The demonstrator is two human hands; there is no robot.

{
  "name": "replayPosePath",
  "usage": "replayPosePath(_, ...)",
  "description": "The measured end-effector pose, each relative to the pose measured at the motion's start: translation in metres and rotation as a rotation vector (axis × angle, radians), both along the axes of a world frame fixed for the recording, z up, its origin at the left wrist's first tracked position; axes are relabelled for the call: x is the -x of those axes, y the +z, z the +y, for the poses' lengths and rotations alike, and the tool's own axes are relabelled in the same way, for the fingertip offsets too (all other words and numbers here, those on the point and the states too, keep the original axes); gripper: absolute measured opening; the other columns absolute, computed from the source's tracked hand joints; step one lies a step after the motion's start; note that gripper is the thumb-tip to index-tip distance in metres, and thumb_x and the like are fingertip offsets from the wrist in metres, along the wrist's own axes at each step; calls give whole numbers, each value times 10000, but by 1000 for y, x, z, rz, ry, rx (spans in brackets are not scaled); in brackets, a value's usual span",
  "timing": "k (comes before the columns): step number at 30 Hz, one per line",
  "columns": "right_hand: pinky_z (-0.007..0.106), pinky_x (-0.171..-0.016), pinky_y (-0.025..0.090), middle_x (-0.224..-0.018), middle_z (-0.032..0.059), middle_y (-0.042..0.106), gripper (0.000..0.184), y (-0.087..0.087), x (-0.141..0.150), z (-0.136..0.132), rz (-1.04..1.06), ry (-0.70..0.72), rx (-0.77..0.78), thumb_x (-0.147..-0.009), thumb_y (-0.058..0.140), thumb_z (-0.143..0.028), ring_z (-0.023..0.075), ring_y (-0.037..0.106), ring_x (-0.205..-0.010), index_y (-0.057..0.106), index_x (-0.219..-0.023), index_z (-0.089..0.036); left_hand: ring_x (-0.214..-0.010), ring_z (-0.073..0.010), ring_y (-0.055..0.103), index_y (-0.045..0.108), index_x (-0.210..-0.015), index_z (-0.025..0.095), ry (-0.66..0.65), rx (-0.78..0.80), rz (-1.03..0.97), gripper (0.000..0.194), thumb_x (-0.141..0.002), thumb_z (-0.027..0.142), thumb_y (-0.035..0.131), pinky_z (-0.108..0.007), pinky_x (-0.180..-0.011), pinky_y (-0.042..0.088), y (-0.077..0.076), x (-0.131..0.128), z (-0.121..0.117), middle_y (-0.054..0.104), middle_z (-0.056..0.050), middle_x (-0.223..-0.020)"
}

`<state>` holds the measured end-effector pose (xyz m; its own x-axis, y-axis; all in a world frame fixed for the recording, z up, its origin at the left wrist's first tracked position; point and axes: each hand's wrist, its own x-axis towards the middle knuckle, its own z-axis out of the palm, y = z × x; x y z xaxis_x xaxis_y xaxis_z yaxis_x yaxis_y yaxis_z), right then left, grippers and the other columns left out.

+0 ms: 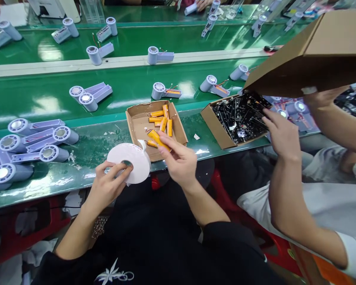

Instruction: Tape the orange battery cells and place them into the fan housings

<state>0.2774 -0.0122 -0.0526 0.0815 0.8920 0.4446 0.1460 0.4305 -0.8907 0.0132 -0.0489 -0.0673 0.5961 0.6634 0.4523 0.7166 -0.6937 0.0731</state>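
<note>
My left hand [114, 180] grips a roll of white tape [129, 156], its fingers at the centre hole. A loose tape end [142, 145] sticks up at the roll's upper right. In my right hand [180, 160] a yellow battery cell [158, 139] is pinched between thumb and fingers, just above the near side of a shallow cardboard box [138, 113]. Several more orange-yellow cells [163, 124] with thin wires lie in that box.
Several lilac fan housings [53, 153] crowd the left of the bench; others stand on the green conveyor [130, 85]. At right, a co-worker's hands [284, 132] handle a large cardboard box [335, 35] over a box of black circuit boards [237, 118].
</note>
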Motion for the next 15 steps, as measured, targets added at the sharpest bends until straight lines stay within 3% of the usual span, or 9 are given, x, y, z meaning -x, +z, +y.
replayPosePath(5, 467, -1269, 567, -1457, 58, 787, 330, -13, 15, -16, 91, 97, 176, -1083, 698, -415, 276, 739, -1400, 830, -1356, -284, -1064, -267, 588, 733, -1356, 251, -22, -39, 48, 439, -969, 46, 744, -476, -1158, 510, 7, 0, 0, 819, -41, -1194)
replayPosePath(9, 506, -1218, 611, -1476, 59, 779, 519, 6, -13, 1, 267, 342, 410, -951, 871, -449, 296, 761, -1366, 777, -1434, -284, -1033, -261, 561, 706, -1445, 267, -87, -100, 115, 523, -974, 43, 730, -544, -1269, 490, 26, 16, 11, 822, -11, -1248)
replayPosePath(12, 529, -1186, 630, -1356, 68, 835, 582, 21, -26, 15, 247, 554, 565, -808, 991, -376, 320, 803, -1285, 817, -1346, -237, -1011, -238, 579, 654, -1531, 292, -140, -126, 165, 607, -986, 27, 689, -560, -1352, 417, 42, 20, 19, 810, 11, -1288)
replayPosePath(14, 534, -1146, 656, -1239, 75, 870, 576, 23, -17, 15, 287, 538, 600, -748, 1028, -362, 332, 830, -1220, 836, -1270, -215, -1003, -234, 594, 663, -1521, 293, -130, -123, 167, 603, -981, 26, 682, -560, -1365, 391, 48, 11, 17, 807, 2, -1274)
replayPosePath(15, 542, -1117, 673, -1207, 82, 877, 582, 20, -8, 12, 359, 463, 587, -738, 1035, -385, 338, 840, -1189, 832, -1256, -213, -996, -239, 594, 685, -1492, 279, -101, -119, 148, 561, -981, 46, 695, -571, -1365, 379, 47, 3, 12, 809, -12, -1243)
